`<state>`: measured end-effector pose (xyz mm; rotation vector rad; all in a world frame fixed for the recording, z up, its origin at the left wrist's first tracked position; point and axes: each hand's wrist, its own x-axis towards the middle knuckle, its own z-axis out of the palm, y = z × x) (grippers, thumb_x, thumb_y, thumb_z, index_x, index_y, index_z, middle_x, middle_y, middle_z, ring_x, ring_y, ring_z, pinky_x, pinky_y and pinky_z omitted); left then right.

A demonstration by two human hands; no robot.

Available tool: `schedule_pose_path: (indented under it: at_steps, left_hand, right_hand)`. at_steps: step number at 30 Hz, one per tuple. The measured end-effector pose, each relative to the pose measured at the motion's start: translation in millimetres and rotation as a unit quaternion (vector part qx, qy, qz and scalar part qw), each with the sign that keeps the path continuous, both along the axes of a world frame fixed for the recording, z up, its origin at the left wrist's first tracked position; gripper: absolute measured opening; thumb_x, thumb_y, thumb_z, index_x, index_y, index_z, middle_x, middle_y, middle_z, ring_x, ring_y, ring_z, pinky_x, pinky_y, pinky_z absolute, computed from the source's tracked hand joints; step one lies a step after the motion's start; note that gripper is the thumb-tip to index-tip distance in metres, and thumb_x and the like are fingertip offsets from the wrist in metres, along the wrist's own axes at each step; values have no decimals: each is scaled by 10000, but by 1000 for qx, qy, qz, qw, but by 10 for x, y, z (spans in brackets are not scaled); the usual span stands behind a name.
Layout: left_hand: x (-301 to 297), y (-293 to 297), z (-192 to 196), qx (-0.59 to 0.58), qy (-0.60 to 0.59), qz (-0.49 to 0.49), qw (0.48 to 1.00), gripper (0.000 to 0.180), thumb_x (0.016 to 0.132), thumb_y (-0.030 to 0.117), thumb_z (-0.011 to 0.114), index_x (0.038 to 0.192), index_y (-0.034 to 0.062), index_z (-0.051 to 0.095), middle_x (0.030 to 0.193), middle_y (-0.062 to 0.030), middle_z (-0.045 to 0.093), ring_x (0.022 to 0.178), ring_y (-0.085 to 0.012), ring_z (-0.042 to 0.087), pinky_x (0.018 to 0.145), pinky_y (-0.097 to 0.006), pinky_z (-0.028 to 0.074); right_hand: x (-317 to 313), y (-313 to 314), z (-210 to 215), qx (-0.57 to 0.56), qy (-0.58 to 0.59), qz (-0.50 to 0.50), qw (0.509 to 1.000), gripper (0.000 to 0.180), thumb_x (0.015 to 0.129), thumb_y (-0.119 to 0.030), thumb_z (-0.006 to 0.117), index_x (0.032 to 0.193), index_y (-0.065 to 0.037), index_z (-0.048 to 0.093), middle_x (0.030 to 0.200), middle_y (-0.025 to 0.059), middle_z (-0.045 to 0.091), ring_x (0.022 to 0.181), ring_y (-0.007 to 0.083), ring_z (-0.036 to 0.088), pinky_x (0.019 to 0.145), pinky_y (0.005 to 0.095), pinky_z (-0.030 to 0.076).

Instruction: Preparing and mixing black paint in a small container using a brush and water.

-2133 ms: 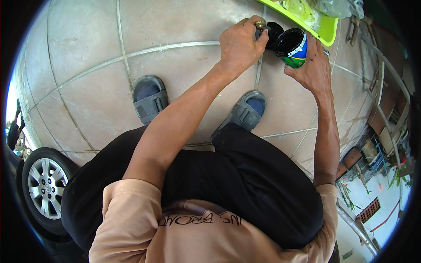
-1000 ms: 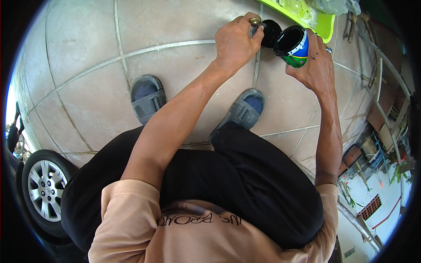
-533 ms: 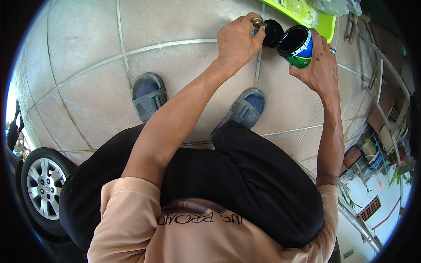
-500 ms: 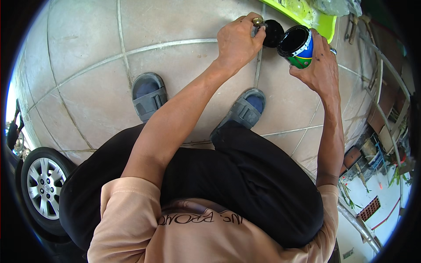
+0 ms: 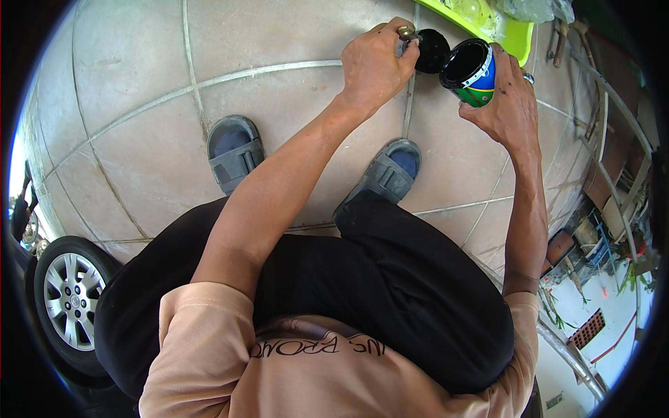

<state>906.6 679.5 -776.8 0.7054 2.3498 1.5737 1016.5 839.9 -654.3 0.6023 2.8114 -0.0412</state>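
Left hand [image 5: 373, 66]: fist clenched round a small tool w/ a brass-coloured end [image 5: 405, 31] sticking out past the thumb; what kind of tool, can't tell. Knuckles toward the can.
Black lid [image 5: 432, 50]: round, dark, just right of the left hand's fingers, touching or nearly touching the can's rim; whether the fingers also pinch it, can't tell.
Right hand [image 5: 505, 104]: wrapped round the paint can from the right side & below, fingers curled on its wall (a ring shows on one finger).
Paint can [image 5: 474, 66]: small, green/blue/white label, held off the floor & tilted so its open mouth faces left toward the lid; inside looks black.
Tray [image 5: 512, 38]: lime-green, top edge of view, just beyond the can, clear plastic bag lying in it.
Floor [image 5: 139, 83]: pale tiles w/ grey grout lines.
Feet: grey slip-on shoes [image 5: 235, 150], one under each arm, apart; black trousers, peach shirt.
Car wheel [image 5: 70, 299]: alloy rim, lower left, well apart from the hands.
Right margin: metal rails & clutter, too small to tell.
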Motion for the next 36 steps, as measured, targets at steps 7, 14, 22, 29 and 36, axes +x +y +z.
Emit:
schedule_pose_path:
  at_steps: [7,14,22,29,36]
  left_hand:
    - [-5,5,-64,17,19,17,1000,189,861,232,745,1003,108,734,501,-46,520,430,-176,509,499,-333,426]
    - [-11,-8,-75,24,19,17,999,178,862,223,745,1000,111,733,495,-37,513,423,-164,498,492,-326,415]
    - [-37,-24,-92,20,10,31,999,189,856,236,754,1000,115,747,463,-19,488,419,-136,482,478,-313,403]
    - [-64,-82,-70,-1,-15,27,1000,197,848,241,754,988,103,749,479,-24,520,426,-138,495,491,-302,421]
    - [-79,-100,17,-12,-60,21,998,185,830,224,752,940,75,743,547,-52,614,493,-177,582,549,-321,477]
  right_hand:
    - [5,11,-44,6,0,10,1000,958,602,-258,816,1451,-27,437,1233,206,614,1102,384,650,971,473,525]
    - [7,16,-100,4,-14,-2,1000,1037,535,-317,811,1458,-13,451,1306,217,592,1152,369,645,1004,498,513]
    - [14,-5,-105,-8,-4,-15,1000,1031,543,-314,813,1460,-14,448,1310,215,591,1158,372,640,1004,490,517]
    - [133,6,-242,-67,88,-27,993,958,620,-292,835,1449,-14,445,1313,211,595,1172,397,623,1018,475,512]
    - [269,65,-356,-110,136,-56,983,969,625,-301,864,1446,-24,431,1331,195,593,1209,377,618,1038,451,510]
